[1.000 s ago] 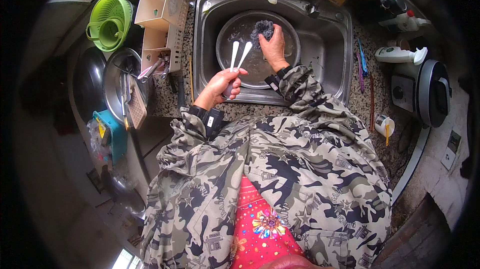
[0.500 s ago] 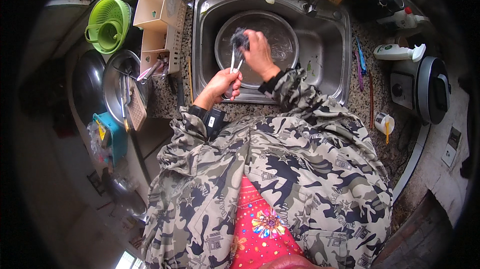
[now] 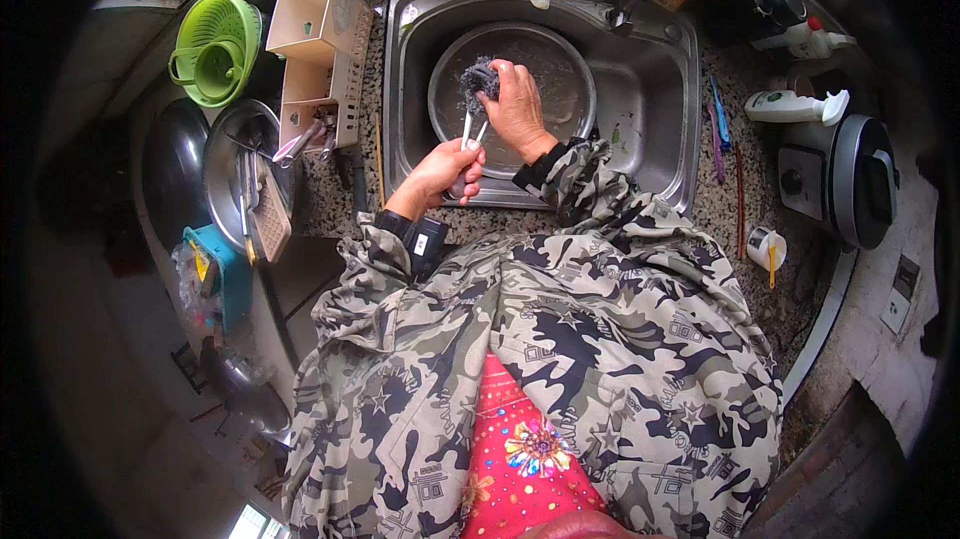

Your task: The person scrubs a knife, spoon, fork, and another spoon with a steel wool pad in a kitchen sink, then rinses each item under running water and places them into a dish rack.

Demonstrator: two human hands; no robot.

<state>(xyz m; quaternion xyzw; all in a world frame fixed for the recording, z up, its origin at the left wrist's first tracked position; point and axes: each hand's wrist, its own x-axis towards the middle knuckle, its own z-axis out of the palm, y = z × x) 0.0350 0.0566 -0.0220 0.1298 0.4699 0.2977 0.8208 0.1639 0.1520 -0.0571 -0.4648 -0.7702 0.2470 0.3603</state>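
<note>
My left hand [image 3: 440, 172] is closed around slim white utensils [image 3: 467, 127], at the sink's near edge. Two pale shafts stick up from the fist; their lower ends are mostly hidden, so I cannot tell their kind. A dark grey mesh scrubber [image 3: 477, 79] is held in my right hand [image 3: 520, 114], its fingers curled round it and pressing it against the top of the shafts. Both hands work over a round metal basin [image 3: 591, 89], which stands in the left part of the steel sink [image 3: 650, 89].
A faucet [image 3: 622, 14] reaches over the sink from the back. Left are a beige plastic caddy [image 3: 318, 24], green baskets [image 3: 236, 39] and a metal bowl [image 3: 222, 154] holding utensils. On the right stand a white spray bottle [image 3: 795, 106], a rice cooker [image 3: 865, 184] and a white cup [image 3: 765, 247].
My right hand with the scrubber has shifted slightly, and the scrubber shows more sharply at the top of the shafts. My left hand stays nearly in place with its grip unchanged.
</note>
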